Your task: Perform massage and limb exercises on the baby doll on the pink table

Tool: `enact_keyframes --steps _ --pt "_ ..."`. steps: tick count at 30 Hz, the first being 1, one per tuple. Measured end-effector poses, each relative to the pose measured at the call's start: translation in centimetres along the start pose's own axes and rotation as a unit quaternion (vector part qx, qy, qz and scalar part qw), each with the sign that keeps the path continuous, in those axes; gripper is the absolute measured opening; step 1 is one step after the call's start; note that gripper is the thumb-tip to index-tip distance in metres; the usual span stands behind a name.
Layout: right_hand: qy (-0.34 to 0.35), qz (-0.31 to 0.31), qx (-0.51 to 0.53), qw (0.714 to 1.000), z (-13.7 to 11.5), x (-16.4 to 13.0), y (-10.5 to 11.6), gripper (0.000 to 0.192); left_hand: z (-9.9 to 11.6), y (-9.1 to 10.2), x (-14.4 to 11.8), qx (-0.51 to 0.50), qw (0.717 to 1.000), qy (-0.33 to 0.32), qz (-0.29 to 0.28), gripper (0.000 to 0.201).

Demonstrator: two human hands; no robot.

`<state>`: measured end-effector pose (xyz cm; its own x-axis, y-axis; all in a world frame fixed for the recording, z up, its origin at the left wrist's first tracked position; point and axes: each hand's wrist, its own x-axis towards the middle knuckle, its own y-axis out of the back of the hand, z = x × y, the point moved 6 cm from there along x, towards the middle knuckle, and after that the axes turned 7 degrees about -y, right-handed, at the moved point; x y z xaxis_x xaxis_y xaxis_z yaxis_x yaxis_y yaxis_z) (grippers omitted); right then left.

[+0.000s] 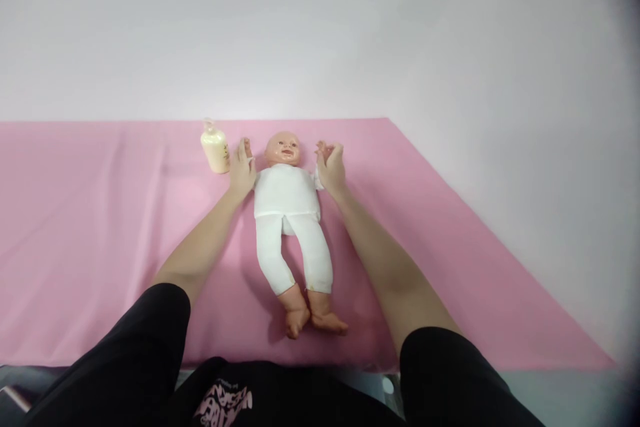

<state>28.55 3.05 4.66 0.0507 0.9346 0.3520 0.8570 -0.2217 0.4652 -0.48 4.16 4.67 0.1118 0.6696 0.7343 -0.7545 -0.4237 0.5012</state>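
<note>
- Baby doll (287, 197) lies on its back, mid of pink sheet (75, 227) covering the surface, head toward the far wall, bare feet toward the person.
- Doll wears white top + white leggings; legs slightly apart, feet nearly touching each other.
- Left hand (242, 170) at doll's arm on the left of the view, fingers curled around it; doll's own small hand pokes out above the fingers. Grip looks closed on the doll's arm.
- Right hand (330, 167) at doll's other arm, same pose, fingers wrapped round it w/ doll's hand showing above. Grip closed on that arm too.
- Both forearms stretched out straight, one each side of doll's body, not touching the legs.
- Cream lotion bottle (215, 149) w/ pump top stands upright just beside left hand, on the side away from the doll's head; whether they touch, can't tell.
- Black sleeves + black shirt w/ pink print at bottom edge.
- Plain white wall behind sheet.
</note>
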Motion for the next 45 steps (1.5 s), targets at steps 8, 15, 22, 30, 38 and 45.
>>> enact_keyframes --steps 8,15,22,30,38,45 --pt "-0.177 0.033 0.067 0.981 4.8 0.9 0.0 0.049 -3.8 -2.1 -0.9 -0.03 0.984 0.15 -0.096 0.063" --pt "-0.003 0.079 0.067 0.995 -1.4 -0.8 2.0 0.076 0.9 1.1 0.5 -0.083 0.994 0.034 0.057 0.076" --pt "0.191 -0.084 -0.167 0.964 -7.7 -5.1 -1.9 0.053 9.5 -0.1 -1.2 0.005 0.974 -0.177 -0.142 0.026" --pt "0.226 -0.087 -0.218 0.945 -7.8 -5.7 -3.3 0.054 9.9 -1.4 -1.8 0.028 0.97 -0.157 -0.183 0.032" --pt "0.066 0.107 -0.099 0.987 -1.6 -1.9 0.3 0.058 2.9 -0.3 -0.7 0.01 1.0 -0.019 -0.004 0.072" --pt "-0.049 0.074 0.015 0.996 4.3 0.6 -0.2 0.031 -1.4 -1.9 -1.3 0.009 0.99 0.103 -0.095 0.062"
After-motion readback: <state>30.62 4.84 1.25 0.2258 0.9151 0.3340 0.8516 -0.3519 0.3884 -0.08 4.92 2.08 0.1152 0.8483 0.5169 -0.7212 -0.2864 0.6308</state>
